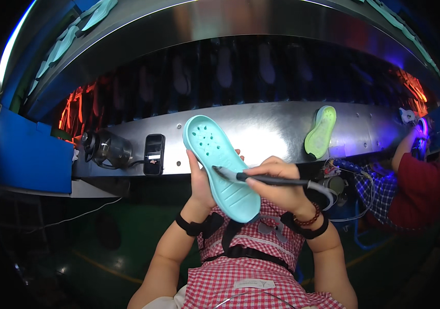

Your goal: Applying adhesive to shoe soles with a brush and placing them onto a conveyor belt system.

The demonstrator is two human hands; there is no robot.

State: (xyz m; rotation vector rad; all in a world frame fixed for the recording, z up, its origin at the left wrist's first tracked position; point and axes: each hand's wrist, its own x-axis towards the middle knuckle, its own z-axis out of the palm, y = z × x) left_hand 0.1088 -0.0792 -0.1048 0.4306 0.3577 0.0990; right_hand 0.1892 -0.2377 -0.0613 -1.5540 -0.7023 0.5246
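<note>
A turquoise shoe sole is tilted up in front of my body, its inner face with small holes and grooves toward me. My left hand grips its left edge, with fingertips showing past the right edge. In my right hand is a black-handled brush with a pale tube running from its back end. The brush's bristles touch the middle of the sole. Farther right on the metal ledge lies a yellow-green shoe sole, apart from both hands.
A metal ledge crosses ahead of me. A clear jar with a dark lid and a black phone are at its left. Dim soles hang behind it, between orange-glowing heaters. A co-worker in red sits at the right.
</note>
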